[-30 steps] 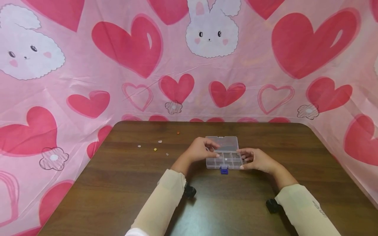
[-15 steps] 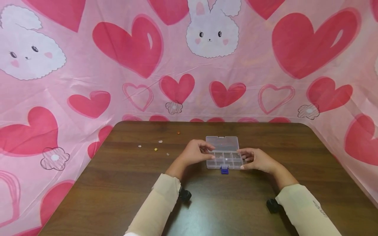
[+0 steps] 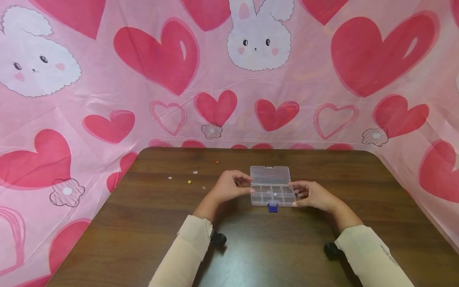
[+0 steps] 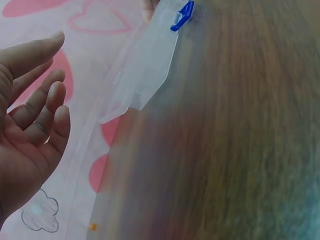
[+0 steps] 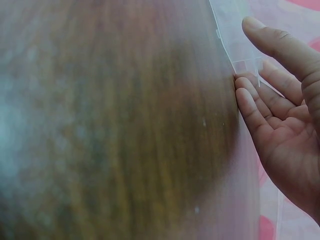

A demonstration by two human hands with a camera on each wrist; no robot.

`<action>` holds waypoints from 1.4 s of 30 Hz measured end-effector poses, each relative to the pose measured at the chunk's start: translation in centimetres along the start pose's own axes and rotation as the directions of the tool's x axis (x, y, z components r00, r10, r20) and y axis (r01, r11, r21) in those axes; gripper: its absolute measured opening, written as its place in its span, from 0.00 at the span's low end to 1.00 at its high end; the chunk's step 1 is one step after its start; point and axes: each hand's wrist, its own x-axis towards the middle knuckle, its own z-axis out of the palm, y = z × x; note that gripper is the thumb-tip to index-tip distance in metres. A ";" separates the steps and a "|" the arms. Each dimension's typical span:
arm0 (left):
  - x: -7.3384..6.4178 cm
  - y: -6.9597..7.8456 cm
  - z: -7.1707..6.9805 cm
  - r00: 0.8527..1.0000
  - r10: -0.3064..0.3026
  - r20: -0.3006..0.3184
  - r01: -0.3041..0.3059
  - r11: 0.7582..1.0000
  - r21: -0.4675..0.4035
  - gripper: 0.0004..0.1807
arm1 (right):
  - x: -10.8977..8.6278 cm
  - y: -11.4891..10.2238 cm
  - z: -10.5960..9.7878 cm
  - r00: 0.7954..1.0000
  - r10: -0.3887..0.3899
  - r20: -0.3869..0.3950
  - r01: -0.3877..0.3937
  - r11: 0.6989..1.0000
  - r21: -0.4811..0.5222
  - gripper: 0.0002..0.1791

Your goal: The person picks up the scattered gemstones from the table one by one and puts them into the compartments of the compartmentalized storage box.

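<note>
A clear plastic compartment box (image 3: 267, 195) lies on the table with its lid (image 3: 269, 174) raised at the back and a blue latch (image 3: 273, 208) at the front. One small pale bead (image 3: 275, 194) shows inside. My left hand (image 3: 230, 186) is at the box's left side, fingers loosely bent with nothing between them; the left wrist view shows this hand (image 4: 35, 110) apart from the box. At the right end, my right hand (image 3: 312, 195) holds the box, thumb by the front corner and fingers near the hinge. In the right wrist view its fingers (image 5: 255, 107) meet the box edge.
Several small pieces lie left of the box: a yellow one (image 3: 189, 181), an orange one (image 3: 217, 162) and pale ones such as the white piece (image 3: 195, 172). The brown wooden table (image 3: 272, 251) ends at a pink heart-patterned cloth (image 3: 301, 79).
My left hand has drawn back leftward from above the compartments to beside the box's left edge. My right hand and the box stay in place.
</note>
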 end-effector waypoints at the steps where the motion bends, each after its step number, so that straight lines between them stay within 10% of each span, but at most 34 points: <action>1: -0.1 0.0 -0.1 1.000 -0.002 -0.003 0.002 1.000 0.004 0.18 | 0.0 0.0 0.0 1.000 0.000 0.000 0.000 1.000 0.001 0.37; 42: -3.8 -1.9 -4.4 1.000 0.014 -0.027 -0.014 1.000 0.015 0.23 | -0.1 0.0 0.1 1.000 0.010 0.000 -0.010 1.000 0.004 0.38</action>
